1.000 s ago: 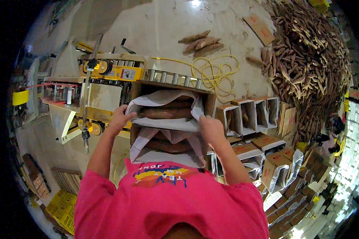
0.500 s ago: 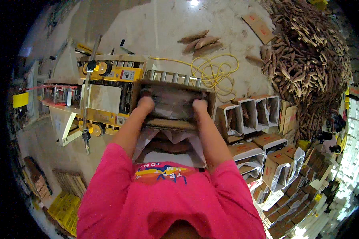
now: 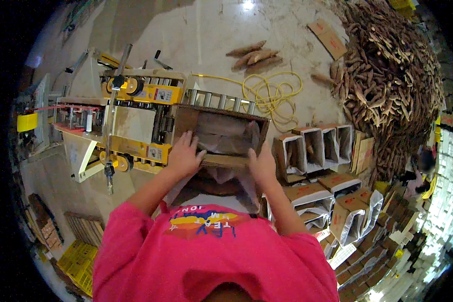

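Note:
Before me on the roller conveyor lies a brown cardboard box, its top gaping and a thin translucent liner spread inside. At its near left corner rests my left hand, open, fingers stretched along the side and thumb toward the near edge. My right hand touches the near right corner with fingers extended and thumb apart, also open. Close against my shirt is another lined box with brown, root-like produce in it, partly hidden below the first.
A yellow box-sealing machine adjoins the conveyor on the left. Several lined boxes stand at right, below a big heap of brown roots. A yellow hose lies coiled on the floor near a few loose roots.
Both hands have come out of the box and moved toward me, onto its near corners. The liner inside is now in fuller view.

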A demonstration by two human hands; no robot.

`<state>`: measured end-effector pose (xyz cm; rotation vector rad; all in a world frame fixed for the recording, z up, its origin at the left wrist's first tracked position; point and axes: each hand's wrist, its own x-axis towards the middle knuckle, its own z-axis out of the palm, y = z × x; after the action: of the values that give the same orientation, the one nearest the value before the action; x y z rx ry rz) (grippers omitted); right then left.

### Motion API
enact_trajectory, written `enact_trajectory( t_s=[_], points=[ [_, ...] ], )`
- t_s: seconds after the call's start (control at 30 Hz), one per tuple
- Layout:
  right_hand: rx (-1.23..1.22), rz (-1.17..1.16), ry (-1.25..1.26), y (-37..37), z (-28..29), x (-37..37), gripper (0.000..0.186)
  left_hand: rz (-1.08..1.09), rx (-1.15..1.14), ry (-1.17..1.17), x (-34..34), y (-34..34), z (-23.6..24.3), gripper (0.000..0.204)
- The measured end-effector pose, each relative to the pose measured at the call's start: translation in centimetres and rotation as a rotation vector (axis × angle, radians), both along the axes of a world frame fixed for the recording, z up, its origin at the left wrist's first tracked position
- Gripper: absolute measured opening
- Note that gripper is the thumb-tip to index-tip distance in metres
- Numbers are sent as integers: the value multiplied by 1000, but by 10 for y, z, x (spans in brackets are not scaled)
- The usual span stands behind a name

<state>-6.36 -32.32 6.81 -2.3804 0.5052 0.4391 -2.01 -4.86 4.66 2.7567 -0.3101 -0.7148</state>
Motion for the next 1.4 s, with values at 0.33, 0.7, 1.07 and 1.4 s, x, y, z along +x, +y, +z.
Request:
enact_trajectory(
  t_s=[0.33, 0.7, 1.07, 1.4],
  points=[
    [-187, 287, 285, 10, -3, 14, 73, -327, -1, -130, 35, -14, 3, 46],
    [174, 198, 96, -46, -26, 20, 88, -330, -124, -246, 84, -15, -31, 32],
    [297, -21, -17, -41, -90, 5, 87, -766, -379, -756, 124, -69, -2, 34],
    [-78, 707, -58, -36, -42, 40, 55, -285, -72, -138, 120, -85, 19, 64]
  ],
)
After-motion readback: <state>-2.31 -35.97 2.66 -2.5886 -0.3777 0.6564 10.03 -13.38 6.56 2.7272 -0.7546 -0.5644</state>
